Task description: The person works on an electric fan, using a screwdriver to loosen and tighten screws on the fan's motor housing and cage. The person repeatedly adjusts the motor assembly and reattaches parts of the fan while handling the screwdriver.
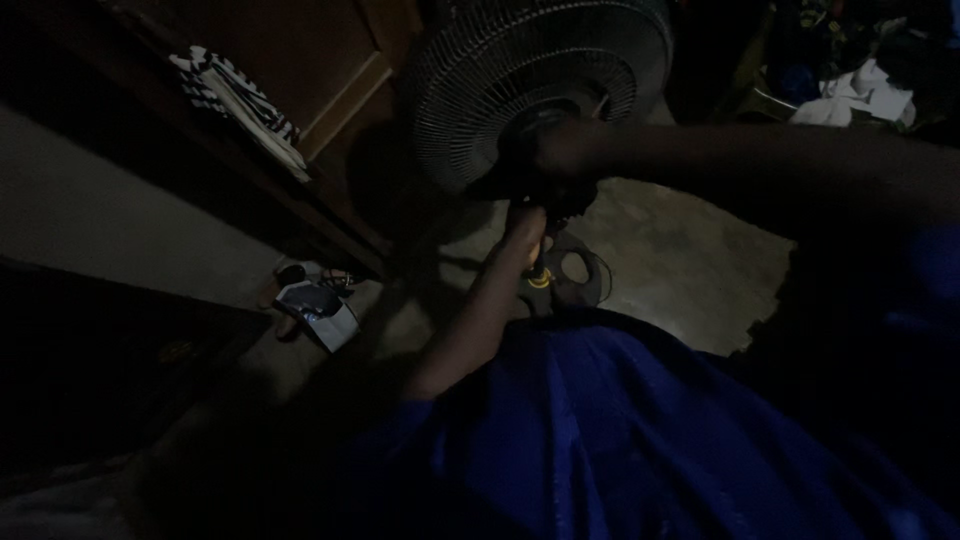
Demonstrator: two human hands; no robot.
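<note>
A striped cloth (240, 100) lies on the wooden ledge. The left hand (525, 235) grips a yellow-marked tool (540, 272) under the standing fan (540, 85); the right hand (560, 150) clasps its motor housing. Top-heavy, flimsy grille: best held by the neck.

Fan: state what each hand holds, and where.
Right hand grips the fan at its motor housing behind the grille. Left hand grasps a yellow-marked tool by its handle.

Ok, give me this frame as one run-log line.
scene: dim room, concrete floor | left hand: on pole under fan | right hand: at fan's rear housing | nearby: striped cloth
</note>
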